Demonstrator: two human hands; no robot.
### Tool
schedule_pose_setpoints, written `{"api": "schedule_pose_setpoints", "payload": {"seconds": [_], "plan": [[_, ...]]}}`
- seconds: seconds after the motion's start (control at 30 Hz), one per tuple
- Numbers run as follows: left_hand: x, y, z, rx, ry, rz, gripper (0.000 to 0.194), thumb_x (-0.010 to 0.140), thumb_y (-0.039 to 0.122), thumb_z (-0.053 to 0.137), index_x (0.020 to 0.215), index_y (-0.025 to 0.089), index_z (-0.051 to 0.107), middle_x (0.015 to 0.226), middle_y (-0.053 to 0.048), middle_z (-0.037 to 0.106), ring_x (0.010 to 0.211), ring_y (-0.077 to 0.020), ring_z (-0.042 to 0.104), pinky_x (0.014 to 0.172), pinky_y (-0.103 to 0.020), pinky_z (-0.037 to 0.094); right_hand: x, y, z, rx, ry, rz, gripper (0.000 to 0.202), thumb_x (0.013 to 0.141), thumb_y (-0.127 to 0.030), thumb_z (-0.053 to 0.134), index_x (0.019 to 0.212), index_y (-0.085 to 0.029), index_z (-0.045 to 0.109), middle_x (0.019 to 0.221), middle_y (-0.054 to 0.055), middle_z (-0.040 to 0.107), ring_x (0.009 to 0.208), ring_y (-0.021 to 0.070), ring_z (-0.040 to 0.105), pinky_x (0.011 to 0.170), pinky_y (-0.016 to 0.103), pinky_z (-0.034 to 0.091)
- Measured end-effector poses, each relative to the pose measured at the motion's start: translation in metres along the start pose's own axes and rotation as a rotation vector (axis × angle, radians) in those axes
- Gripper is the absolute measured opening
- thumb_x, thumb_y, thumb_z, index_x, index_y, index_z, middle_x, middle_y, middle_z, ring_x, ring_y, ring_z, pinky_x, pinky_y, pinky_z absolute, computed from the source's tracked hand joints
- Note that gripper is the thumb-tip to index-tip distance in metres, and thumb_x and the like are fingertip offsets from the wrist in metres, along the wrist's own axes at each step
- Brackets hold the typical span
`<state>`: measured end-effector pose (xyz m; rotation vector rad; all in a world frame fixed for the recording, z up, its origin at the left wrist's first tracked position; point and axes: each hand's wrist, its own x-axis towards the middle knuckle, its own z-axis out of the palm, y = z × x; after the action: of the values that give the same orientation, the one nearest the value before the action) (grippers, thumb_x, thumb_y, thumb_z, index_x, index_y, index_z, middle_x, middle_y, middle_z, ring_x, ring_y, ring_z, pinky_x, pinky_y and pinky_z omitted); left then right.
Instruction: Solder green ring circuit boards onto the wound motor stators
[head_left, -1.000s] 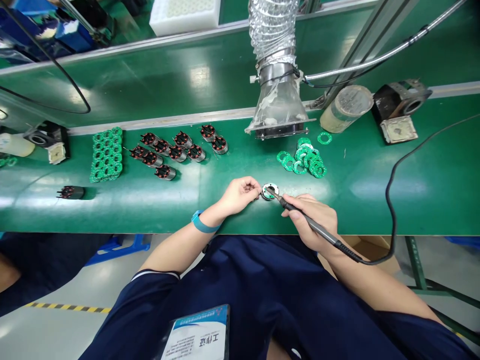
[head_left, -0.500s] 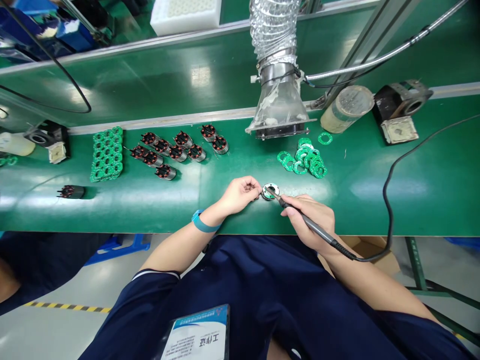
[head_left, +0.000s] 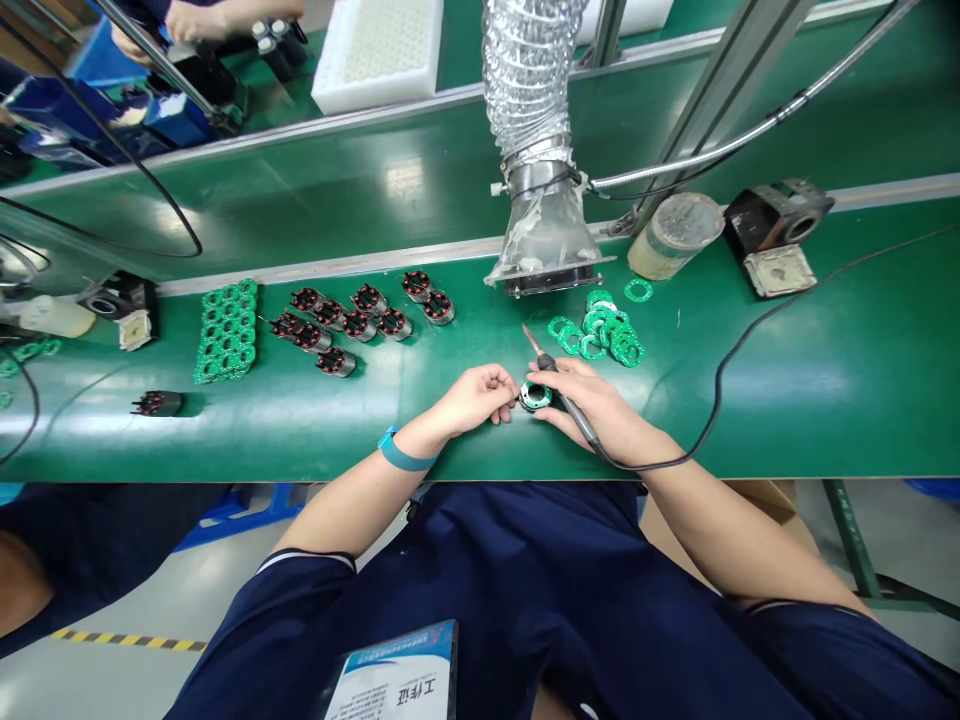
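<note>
A round part with a green and white ring on top [head_left: 535, 394] rests on the green bench between my hands. My left hand [head_left: 484, 392] has its fingers closed at the part's left edge; what they pinch is too small to make out. My right hand [head_left: 592, 405] holds a soldering iron [head_left: 576, 412] with its tip pointing up and away from the part. The thumb and fingers of that hand also reach around the part's right side. Loose green rings [head_left: 609, 330] lie in a pile beyond my right hand.
A clear fume duct [head_left: 551, 230] hangs over the bench. Wound motor cores [head_left: 360, 325] and stacked green boards [head_left: 227, 330] stand to the left. At the back right are a round container [head_left: 675, 235] and an iron stand [head_left: 776, 225]. Across the divider, a person's hands [head_left: 196, 20] show.
The soldering iron's tip has left the ring and now points forward. My right hand has come down around the part. The camera view has shifted, and another person's hands appear at the top left.
</note>
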<state>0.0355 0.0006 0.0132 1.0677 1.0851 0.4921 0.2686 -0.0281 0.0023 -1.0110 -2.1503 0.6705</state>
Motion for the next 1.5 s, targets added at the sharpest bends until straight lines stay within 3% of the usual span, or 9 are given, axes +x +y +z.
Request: {"api": "schedule_pose_setpoints", "payload": {"seconds": [0.23,0.4,0.57,0.73,0.9,1.07,1.23,1.43,1.5], "plan": [[0.007,0.009,-0.011,-0.339,-0.255,-0.39,0.026,0.08,0.03,0.078,0.078,0.011,0.061,0.064,-0.003,0.06,0.044,-0.0081,0.054,0.037,-0.017,0.034,-0.004,0.014,0.019,0.146,0.047,0.106,0.037,0.095,-0.031,0.07,0.131,-0.03,0.065,0.12,0.007,0.072,0.107,0.0219,0.072,0.098,0.036,0.058],[0.009,0.011,-0.014,-0.412,-0.291,-0.431,0.025,0.076,0.021,0.079,0.076,0.014,0.055,0.06,0.003,0.05,0.042,-0.0019,0.036,0.039,-0.014,0.022,-0.003,0.012,0.018,0.197,0.053,0.149,0.034,0.093,-0.028,0.071,0.126,-0.028,0.067,0.12,0.008,0.073,0.109,0.0231,0.072,0.098,0.037,0.057],[-0.002,0.005,-0.007,0.064,-0.068,-0.034,0.019,0.085,0.031,0.073,0.085,0.015,0.063,0.063,0.002,0.054,0.052,-0.0071,0.045,0.049,-0.018,0.032,-0.004,0.012,0.022,0.208,0.08,0.168,0.035,0.091,-0.027,0.074,0.125,-0.028,0.067,0.12,0.008,0.073,0.109,0.0231,0.072,0.098,0.038,0.057],[-0.009,-0.013,0.008,0.564,0.273,0.527,0.011,0.092,0.019,0.062,0.082,0.016,0.067,0.081,-0.003,0.062,0.077,-0.0136,0.056,0.07,-0.026,0.045,-0.007,0.01,0.028,0.207,0.127,0.178,0.037,0.092,-0.027,0.073,0.128,-0.028,0.066,0.12,0.007,0.073,0.11,0.0223,0.071,0.098,0.037,0.057],[-0.017,-0.031,0.027,0.681,0.432,0.75,0.017,0.098,0.015,0.055,0.097,0.017,0.071,0.093,-0.007,0.067,0.087,-0.0165,0.063,0.08,-0.03,0.051,-0.012,0.007,0.039,0.165,0.214,0.146,0.039,0.094,-0.03,0.071,0.133,-0.029,0.063,0.12,0.007,0.072,0.108,0.0215,0.071,0.097,0.037,0.058],[-0.025,-0.037,0.028,0.522,0.353,0.687,0.032,0.1,0.02,0.055,0.129,0.018,0.07,0.101,-0.008,0.065,0.091,-0.0167,0.062,0.082,-0.031,0.053,-0.012,0.002,0.042,0.056,0.309,0.081,0.041,0.094,-0.03,0.072,0.133,-0.028,0.061,0.123,0.009,0.074,0.109,0.023,0.071,0.097,0.038,0.059],[-0.016,-0.032,0.006,0.378,0.167,0.49,0.038,0.097,0.03,0.062,0.134,0.02,0.067,0.094,-0.006,0.067,0.079,-0.0139,0.061,0.071,-0.027,0.051,-0.013,0.003,0.041,-0.043,0.341,0.117,0.052,0.087,-0.04,0.079,0.134,-0.027,0.061,0.112,0.009,0.076,0.096,0.0253,0.074,0.089,0.041,0.061],[-0.012,-0.021,-0.004,0.261,0.161,0.292,0.02,0.092,0.034,0.068,0.091,0.014,0.07,0.078,-0.002,0.068,0.063,-0.0093,0.057,0.06,-0.022,0.046,-0.012,0.004,0.039,-0.03,0.279,0.056,0.059,0.087,-0.036,0.08,0.14,-0.027,0.056,0.13,0.012,0.072,0.114,0.0287,0.071,0.099,0.046,0.059],[-0.013,-0.02,0.001,0.144,0.144,0.27,0.023,0.09,0.038,0.071,0.09,0.014,0.068,0.072,-0.001,0.066,0.059,-0.0084,0.057,0.056,-0.02,0.045,-0.011,0.003,0.039,-0.011,0.264,0.042,0.053,0.091,-0.03,0.075,0.14,-0.027,0.055,0.131,0.011,0.071,0.116,0.0269,0.07,0.1,0.044,0.059]]}}
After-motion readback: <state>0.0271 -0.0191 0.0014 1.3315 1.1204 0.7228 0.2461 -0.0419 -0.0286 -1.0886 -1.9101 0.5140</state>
